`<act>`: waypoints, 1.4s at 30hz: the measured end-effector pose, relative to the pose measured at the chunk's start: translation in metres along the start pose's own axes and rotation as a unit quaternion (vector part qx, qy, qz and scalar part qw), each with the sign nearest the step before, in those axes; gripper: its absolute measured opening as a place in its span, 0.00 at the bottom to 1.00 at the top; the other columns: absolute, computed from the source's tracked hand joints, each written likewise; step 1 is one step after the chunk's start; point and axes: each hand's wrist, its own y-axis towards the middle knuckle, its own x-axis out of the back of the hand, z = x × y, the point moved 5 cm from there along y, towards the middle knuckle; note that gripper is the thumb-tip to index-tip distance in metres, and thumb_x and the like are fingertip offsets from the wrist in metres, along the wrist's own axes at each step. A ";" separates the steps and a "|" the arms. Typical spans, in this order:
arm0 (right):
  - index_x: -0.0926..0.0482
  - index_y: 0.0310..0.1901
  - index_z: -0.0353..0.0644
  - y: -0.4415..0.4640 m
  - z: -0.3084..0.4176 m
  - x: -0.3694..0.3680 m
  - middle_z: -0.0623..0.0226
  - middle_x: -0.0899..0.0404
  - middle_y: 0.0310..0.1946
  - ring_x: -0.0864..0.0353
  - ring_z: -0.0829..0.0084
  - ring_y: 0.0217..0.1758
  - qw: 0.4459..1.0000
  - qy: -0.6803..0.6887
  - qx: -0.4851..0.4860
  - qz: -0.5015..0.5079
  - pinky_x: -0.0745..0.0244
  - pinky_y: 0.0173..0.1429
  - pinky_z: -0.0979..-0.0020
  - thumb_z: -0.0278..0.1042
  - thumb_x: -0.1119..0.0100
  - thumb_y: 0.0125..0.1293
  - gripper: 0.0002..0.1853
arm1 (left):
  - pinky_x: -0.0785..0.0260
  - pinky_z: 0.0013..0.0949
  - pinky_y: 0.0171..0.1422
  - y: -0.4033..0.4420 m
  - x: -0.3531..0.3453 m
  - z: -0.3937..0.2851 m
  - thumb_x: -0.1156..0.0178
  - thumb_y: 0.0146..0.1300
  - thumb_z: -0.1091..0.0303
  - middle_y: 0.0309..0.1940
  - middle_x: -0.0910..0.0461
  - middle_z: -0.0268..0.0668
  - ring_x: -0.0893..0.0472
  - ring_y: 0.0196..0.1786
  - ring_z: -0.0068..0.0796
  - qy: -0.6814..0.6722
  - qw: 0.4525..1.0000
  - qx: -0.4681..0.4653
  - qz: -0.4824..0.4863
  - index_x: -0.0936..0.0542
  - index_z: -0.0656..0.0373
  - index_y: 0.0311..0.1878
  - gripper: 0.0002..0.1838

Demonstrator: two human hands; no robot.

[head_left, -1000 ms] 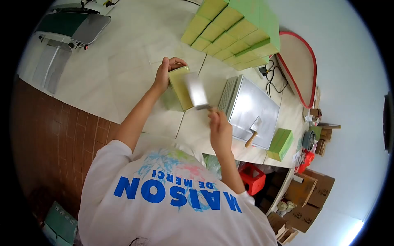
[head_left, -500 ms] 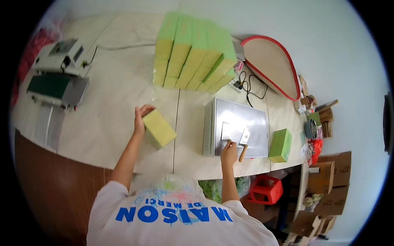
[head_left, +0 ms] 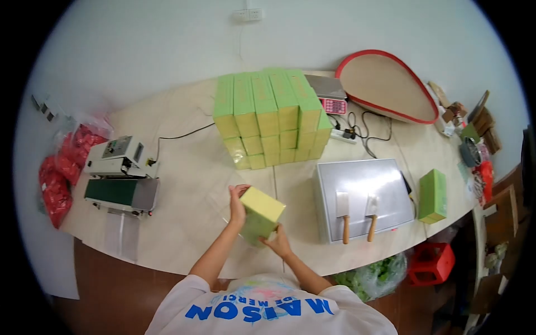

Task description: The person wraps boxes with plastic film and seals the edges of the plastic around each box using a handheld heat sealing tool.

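Observation:
A yellow-green carton point(head_left: 263, 205) is held tilted above the table between my two hands. My left hand point(head_left: 237, 204) wraps round its left side, fingers at the far edge. At its lower right corner my right hand point(head_left: 277, 242) grips the box, thumb and fingers against it. Clear film point(head_left: 219, 199) seems to show by the left side of the carton. To the right, a flat silver metal-topped unit point(head_left: 385, 174) carries two scrapers with wooden handles, the left scraper point(head_left: 342, 205) and the right scraper point(head_left: 372, 206); neither is in a hand.
Stacked green cartons point(head_left: 268, 120) stand at the back. A sealing machine point(head_left: 114, 181) sits at left, near bags of red packets point(head_left: 58, 184). At right lie another green carton point(head_left: 433, 196), cables, a scale point(head_left: 326, 87) and a red-rimmed tray point(head_left: 385, 84). A red stool point(head_left: 431, 264) is below.
My right hand has let go of the left scraper's handle and moved left onto the carton. The carton has turned in my left hand. The camera view has shifted, showing more wall.

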 end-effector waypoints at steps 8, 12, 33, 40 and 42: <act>0.34 0.60 0.34 -0.008 0.084 0.120 0.60 0.26 0.53 0.27 0.66 0.58 0.958 0.284 -0.018 -0.031 0.33 0.63 0.66 0.42 0.27 0.54 0.37 | 0.45 0.36 0.72 -0.003 -0.053 -0.075 0.76 0.73 0.34 0.65 0.31 0.40 0.33 0.67 0.34 -0.007 0.984 0.026 0.177 0.39 0.55 0.72 0.39; 0.38 0.64 0.33 0.001 0.117 0.192 0.60 0.29 0.56 0.30 0.68 0.61 0.926 0.341 -0.018 -0.164 0.36 0.65 0.68 0.42 0.34 0.59 0.36 | 0.45 0.43 0.73 0.006 -0.034 -0.015 0.54 0.75 0.47 0.67 0.34 0.46 0.36 0.70 0.41 0.103 0.979 0.043 0.171 0.38 0.56 0.71 0.29; 0.27 0.56 0.35 0.187 0.271 0.331 0.60 0.21 0.46 0.19 0.71 0.44 0.922 0.339 0.034 -0.186 0.23 0.47 0.71 0.51 0.45 0.65 0.27 | 0.52 0.47 0.77 -0.054 0.065 0.044 0.35 0.59 0.69 0.71 0.43 0.51 0.45 0.74 0.50 0.428 0.903 -0.027 -0.006 0.41 0.63 0.71 0.38; 0.27 0.55 0.36 0.152 0.265 0.260 0.61 0.21 0.46 0.19 0.69 0.44 0.852 0.482 0.146 -0.145 0.22 0.46 0.69 0.58 0.50 0.66 0.30 | 0.46 0.40 0.75 0.014 -0.080 -0.113 0.27 0.52 0.68 0.69 0.38 0.47 0.36 0.70 0.43 0.184 0.932 -0.239 0.200 0.41 0.63 0.70 0.45; 0.27 0.55 0.36 0.144 0.271 0.245 0.61 0.21 0.47 0.20 0.69 0.45 0.811 0.543 0.165 -0.140 0.21 0.46 0.69 0.58 0.51 0.66 0.30 | 0.45 0.39 0.74 0.004 -0.110 -0.119 0.29 0.55 0.64 0.67 0.35 0.46 0.35 0.70 0.41 0.141 0.934 -0.226 0.237 0.38 0.64 0.69 0.41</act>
